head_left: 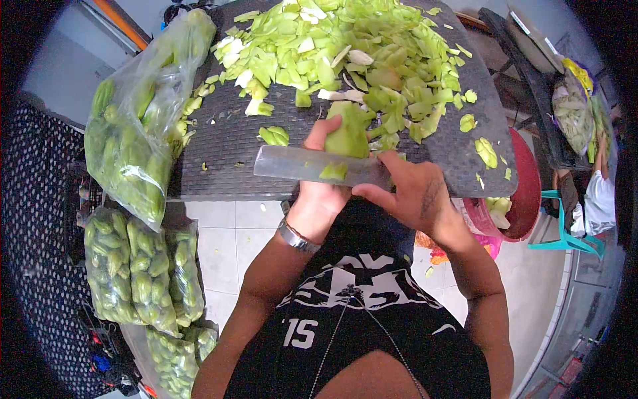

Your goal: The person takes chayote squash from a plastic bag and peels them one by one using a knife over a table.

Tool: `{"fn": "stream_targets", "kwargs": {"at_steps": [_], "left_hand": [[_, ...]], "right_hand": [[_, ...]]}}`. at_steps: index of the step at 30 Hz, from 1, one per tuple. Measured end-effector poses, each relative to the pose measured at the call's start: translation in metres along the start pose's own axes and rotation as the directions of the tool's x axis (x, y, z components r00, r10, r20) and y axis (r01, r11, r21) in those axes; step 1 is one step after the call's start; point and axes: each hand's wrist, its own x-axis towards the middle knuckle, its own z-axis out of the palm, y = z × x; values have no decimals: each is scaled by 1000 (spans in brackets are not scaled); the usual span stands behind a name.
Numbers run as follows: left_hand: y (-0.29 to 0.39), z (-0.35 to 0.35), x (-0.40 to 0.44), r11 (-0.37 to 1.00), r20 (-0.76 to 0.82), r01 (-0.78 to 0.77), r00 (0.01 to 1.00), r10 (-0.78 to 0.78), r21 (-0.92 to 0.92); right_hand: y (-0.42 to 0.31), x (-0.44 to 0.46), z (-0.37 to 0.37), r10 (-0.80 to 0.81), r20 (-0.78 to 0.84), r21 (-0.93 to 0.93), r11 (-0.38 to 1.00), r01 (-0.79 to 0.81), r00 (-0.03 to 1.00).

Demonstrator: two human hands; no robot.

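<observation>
My left hand (323,193) is wrapped round a peeled pale green vegetable (348,128) at the table's front edge, thumb on its left side. The knife (286,164) lies crosswise over that hand and the lower end of the vegetable, its wide blade pointing left with a green slice (333,171) on it. My right hand (412,193) grips the knife at its right end; the handle is mostly hidden by the fingers. Beyond the hands, a large heap of green peelings (299,56) covers the back of the dark woven table (226,169).
On the table's left lies a clear bag (133,139) of long green vegetables. More filled bags (149,266) stand on the floor below it. A red tub (525,193) holding pieces is at the right, beside a teal stool (571,243). Another person (598,199) is at far right.
</observation>
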Motion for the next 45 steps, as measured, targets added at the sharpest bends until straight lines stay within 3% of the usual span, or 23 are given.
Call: {"fn": "stream_targets", "kwargs": {"at_steps": [3, 15, 18, 21, 24, 25, 27, 30, 33, 37, 39, 40, 43, 45], "left_hand": [[1, -3, 0, 993, 36, -106, 994, 104, 60], [10, -8, 8, 994, 36, -89, 996, 87, 61], [13, -19, 9, 996, 101, -85, 992, 81, 36], [26, -20, 4, 997, 71, -48, 997, 43, 68], [38, -45, 11, 993, 277, 119, 954, -114, 1], [37, -45, 12, 994, 281, 112, 953, -109, 3], [26, -41, 10, 993, 285, 116, 952, -113, 6], [0, -23, 4, 998, 93, 50, 994, -54, 46], [9, -29, 1, 997, 189, 53, 980, -62, 53], [8, -46, 8, 998, 367, 22, 929, -44, 64], [-1, -41, 9, 999, 230, -19, 973, 11, 36], [-4, -37, 7, 999, 158, -39, 987, 34, 26], [11, -35, -2, 996, 161, -2, 987, -12, 86], [18, -20, -9, 998, 112, 38, 993, -43, 51]], "right_hand": [[0, 0, -2, -29, -27, -4, 1000, 29, 999], [3, 1, 0, -79, -35, -22, 997, 79, 996], [4, 3, -9, -15, 15, -74, 997, 16, 1000], [22, -1, -22, 77, -48, 36, 996, -76, 996], [25, -6, -36, 160, 16, -14, 987, -160, 987], [26, -6, -32, 136, -14, 7, 991, -136, 991], [27, -11, -21, 105, -66, 50, 994, -102, 992], [14, 0, -17, 148, 26, -70, 987, -145, 989], [22, 4, -21, 133, 42, 92, 986, -136, 990], [31, 7, -20, 98, 46, 66, 993, -101, 994], [28, 11, -20, 42, 6, 61, 997, -42, 999], [30, 12, -23, 91, 25, 61, 994, -93, 995], [45, 11, -31, 232, 49, 95, 967, -236, 971], [79, 8, -17, 311, -73, 35, 950, -309, 948]]}}
